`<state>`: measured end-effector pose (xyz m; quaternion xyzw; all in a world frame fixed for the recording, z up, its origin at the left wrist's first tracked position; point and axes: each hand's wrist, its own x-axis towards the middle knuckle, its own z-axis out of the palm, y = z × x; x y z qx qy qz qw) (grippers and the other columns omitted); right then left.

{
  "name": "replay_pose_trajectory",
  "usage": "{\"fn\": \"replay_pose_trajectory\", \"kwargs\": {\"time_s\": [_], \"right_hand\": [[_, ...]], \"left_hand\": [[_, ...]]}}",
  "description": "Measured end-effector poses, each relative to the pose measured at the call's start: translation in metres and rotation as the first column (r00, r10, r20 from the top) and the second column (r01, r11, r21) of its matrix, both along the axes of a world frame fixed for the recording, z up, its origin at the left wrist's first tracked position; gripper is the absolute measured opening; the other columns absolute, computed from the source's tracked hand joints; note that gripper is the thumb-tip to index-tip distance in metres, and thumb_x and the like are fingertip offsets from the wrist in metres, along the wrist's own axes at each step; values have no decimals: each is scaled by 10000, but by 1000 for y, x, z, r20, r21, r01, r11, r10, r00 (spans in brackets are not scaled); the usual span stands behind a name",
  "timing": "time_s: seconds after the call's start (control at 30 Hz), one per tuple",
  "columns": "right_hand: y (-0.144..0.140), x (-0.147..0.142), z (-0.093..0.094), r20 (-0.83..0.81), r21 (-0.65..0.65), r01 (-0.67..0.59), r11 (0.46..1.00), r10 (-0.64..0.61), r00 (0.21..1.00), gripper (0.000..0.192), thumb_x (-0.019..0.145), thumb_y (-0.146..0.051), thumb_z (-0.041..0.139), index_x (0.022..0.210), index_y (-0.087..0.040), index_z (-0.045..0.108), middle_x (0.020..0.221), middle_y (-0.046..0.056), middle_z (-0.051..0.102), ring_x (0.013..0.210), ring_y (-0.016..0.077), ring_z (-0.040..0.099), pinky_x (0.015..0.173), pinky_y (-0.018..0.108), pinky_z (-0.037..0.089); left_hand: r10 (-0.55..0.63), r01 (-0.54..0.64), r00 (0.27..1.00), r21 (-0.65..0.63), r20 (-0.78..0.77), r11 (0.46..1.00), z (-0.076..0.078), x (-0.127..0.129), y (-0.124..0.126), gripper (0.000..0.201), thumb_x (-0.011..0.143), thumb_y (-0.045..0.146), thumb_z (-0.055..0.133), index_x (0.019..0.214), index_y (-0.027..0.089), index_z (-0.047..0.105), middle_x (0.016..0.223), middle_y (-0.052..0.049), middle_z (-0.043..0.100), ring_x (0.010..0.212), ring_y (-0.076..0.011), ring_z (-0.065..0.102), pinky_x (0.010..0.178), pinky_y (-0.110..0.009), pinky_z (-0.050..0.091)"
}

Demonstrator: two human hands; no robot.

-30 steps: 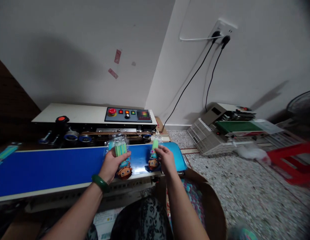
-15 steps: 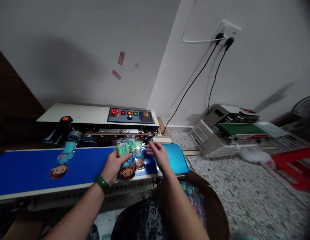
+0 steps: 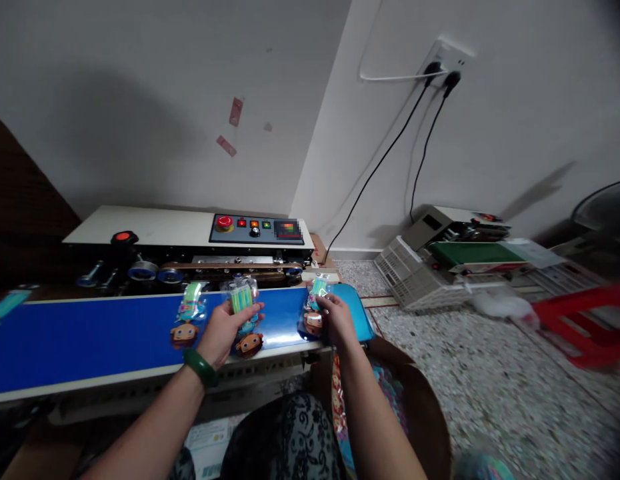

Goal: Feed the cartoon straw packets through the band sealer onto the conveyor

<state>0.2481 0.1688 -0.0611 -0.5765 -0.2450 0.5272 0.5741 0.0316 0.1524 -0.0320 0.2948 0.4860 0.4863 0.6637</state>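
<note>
My left hand (image 3: 223, 333) is closed on a small bunch of clear packets (image 3: 243, 297), with the thumb on top; green and blue striped sticks show in them, and a brown cartoon face at the lower end. Farther right, my right hand (image 3: 336, 319) pinches a single similar packet (image 3: 313, 323) by its right side, at the blue conveyor belt (image 3: 283, 320). Another cartoon-face packet (image 3: 186, 317) lies on the belt just left of my left hand. At the far left edge, a blurred packet (image 3: 10, 305) is partly cut off.
Behind the belt stands a sealing machine with a control panel (image 3: 257, 229) and exposed rollers (image 3: 143, 270). Below my right forearm is a cardboard box (image 3: 430, 413) with colourful packets. A second machine (image 3: 457, 233), a white crate (image 3: 405, 277) and a red stool (image 3: 585, 327) stand right.
My right hand, open beside the bunch before, now holds one packet farther right. The packet on the belt's left has shifted to the far left edge; another now lies left of my left hand.
</note>
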Motion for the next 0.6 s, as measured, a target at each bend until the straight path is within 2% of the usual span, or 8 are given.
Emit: {"fn": "replay_pose_trajectory", "kwargs": {"time_s": [0.07,0.17,0.23,0.33,0.4,0.5,0.53,0.6], "right_hand": [[10,8,-1,8,-56,-101,993,102,995,201,510,-215,693,576,-180,506,410,-54,501,348,95,460,362,210,351],[24,7,-1,11,-106,-269,957,272,962,193,495,-197,704,612,-167,554,478,-8,568,400,129,518,386,235,390],[28,1,1,102,-84,-230,970,238,966,192,520,-233,704,642,-164,573,482,-10,568,402,119,511,401,236,403],[20,-19,5,212,43,-144,989,131,968,209,599,-335,672,699,-168,593,530,-13,585,462,102,532,465,220,432],[5,-36,7,145,107,-305,946,288,946,255,629,-372,653,786,-175,616,663,9,636,597,118,590,569,236,468],[-19,-63,7,47,168,-579,798,580,813,292,584,-325,703,828,-177,639,774,6,656,701,129,602,688,260,467],[-24,-71,6,37,174,-603,778,607,794,276,567,-304,717,800,-174,643,759,-6,654,689,123,595,691,256,461],[-31,-81,4,44,178,-582,793,584,810,212,564,-287,720,716,-165,636,698,-24,642,645,116,578,671,246,452]], "left_hand": [[-24,25,1000,-10,18,1000,0,1,0,408,585,263,748,950,133,620,845,-99,687,684,-183,647,580,-264,507],[-64,66,996,-26,54,998,1,2,-1,407,590,270,748,950,136,615,845,-101,682,685,-195,647,560,-272,508],[-77,80,993,-33,90,996,3,2,-1,385,617,325,724,935,134,619,819,-98,683,679,-201,648,566,-286,511],[-82,84,988,-14,130,996,3,3,-1,405,675,457,635,896,117,641,791,-109,687,697,-222,648,582,-307,510],[-116,112,985,37,125,993,1,5,-1,437,692,491,598,903,112,651,824,-116,691,744,-239,645,618,-317,505],[-148,141,988,139,42,980,-6,9,-1,418,695,466,607,932,126,657,916,-103,685,878,-245,617,730,-307,476],[-142,139,990,158,8,978,-8,10,-1,409,695,461,610,929,129,660,930,-98,683,911,-244,605,763,-303,462],[-131,135,991,158,-35,978,-11,12,0,395,693,452,614,914,128,665,924,-93,684,930,-243,594,803,-307,440]]}}
